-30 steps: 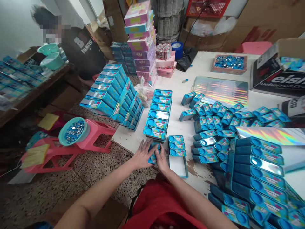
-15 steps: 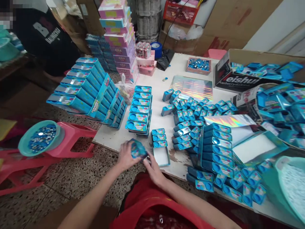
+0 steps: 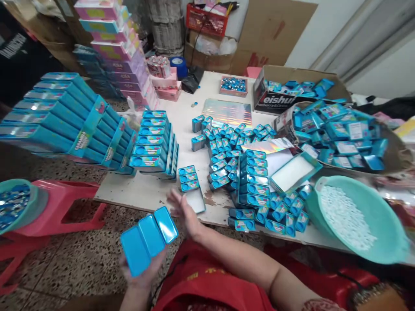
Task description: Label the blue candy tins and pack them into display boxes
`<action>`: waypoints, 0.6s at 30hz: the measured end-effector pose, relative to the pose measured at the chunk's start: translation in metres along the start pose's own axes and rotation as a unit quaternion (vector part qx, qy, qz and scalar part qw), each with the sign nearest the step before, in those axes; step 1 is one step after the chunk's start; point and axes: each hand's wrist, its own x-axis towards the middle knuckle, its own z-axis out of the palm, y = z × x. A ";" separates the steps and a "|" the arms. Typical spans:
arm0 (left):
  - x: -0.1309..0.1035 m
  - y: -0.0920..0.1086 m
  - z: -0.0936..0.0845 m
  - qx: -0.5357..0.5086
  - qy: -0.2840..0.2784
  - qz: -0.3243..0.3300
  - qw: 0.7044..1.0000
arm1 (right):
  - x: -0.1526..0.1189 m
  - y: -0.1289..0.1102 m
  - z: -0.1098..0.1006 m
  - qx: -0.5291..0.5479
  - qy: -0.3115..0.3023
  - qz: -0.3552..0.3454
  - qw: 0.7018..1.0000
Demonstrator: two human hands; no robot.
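Three small blue boxes (image 3: pixel 151 236) lie side by side in my left hand (image 3: pixel 144 272), their plain glossy faces turned up. The fingers are closed around them from below and partly hidden. My right hand (image 3: pixel 188 216) is open, its fingers stretched out, apart from those boxes. Just beyond its fingers lies an open display tray (image 3: pixel 196 201) with a white inside. Several small blue boxes (image 3: pixel 188 178) with printed ends stand in the tray's far part. Right of the tray, many similar boxes (image 3: pixel 223 166) stand in loose groups on the white table (image 3: pixel 145 198).
Stacked filled displays (image 3: pixel 87 134) stand at the left, with another stack (image 3: pixel 151 151) beside them. A green basin (image 3: pixel 356 250) of white pieces sits at the right edge, near cartons (image 3: pixel 275 101) of blue boxes. On a pink stool (image 3: pixel 71 207) rests a bowl (image 3: pixel 35 203) of shiny pieces.
The view has swung to the right. My left hand has brought the blue boxes nearer and turned their plain faces up. My right hand has come away from them and opened.
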 end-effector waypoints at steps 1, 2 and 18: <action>0.001 0.000 0.000 -0.013 0.000 0.001 1.000 | -0.002 -0.001 -0.005 0.011 0.008 -0.009 1.000; 0.002 0.002 0.001 -0.025 0.002 -0.004 1.000 | -0.005 -0.001 -0.012 0.020 0.012 -0.011 1.000; 0.109 0.012 0.118 0.860 -0.151 0.179 0.452 | -0.010 0.094 -0.146 -0.329 0.305 -0.105 0.888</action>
